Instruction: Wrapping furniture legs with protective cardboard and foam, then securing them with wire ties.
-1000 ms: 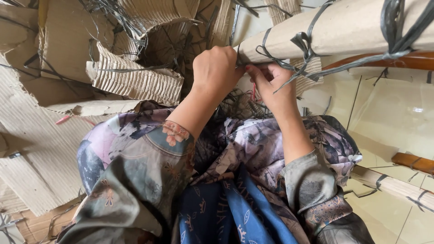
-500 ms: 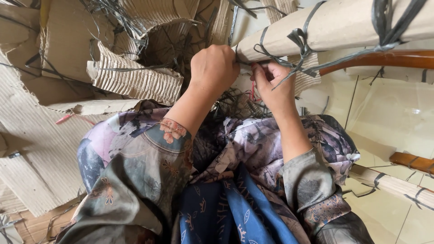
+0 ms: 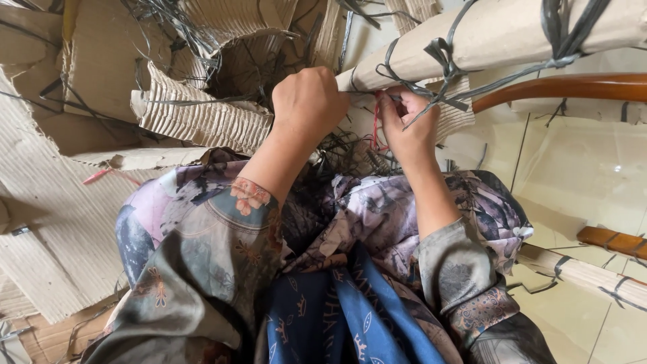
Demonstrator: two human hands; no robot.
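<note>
A long piece wrapped in beige cardboard [image 3: 492,34] slants across the top right, tied round with grey plastic straps [image 3: 441,57]. My left hand [image 3: 306,101] is closed around its lower end. My right hand [image 3: 408,128] is just beside it under the wrap, fingers pinched on a thin red string [image 3: 375,125] that hangs down between the two hands. Both sleeves are of patterned purple and grey cloth.
Torn corrugated cardboard [image 3: 195,114] and loose grey straps are heaped at the left and top. A curved brown wooden rail [image 3: 559,87] runs at the right above the pale tiled floor [image 3: 579,182]. Another wrapped, strapped piece [image 3: 593,280] lies at the lower right.
Both hands have stayed at the end of the wrapped piece. The red string now shows between them, held by my right hand.
</note>
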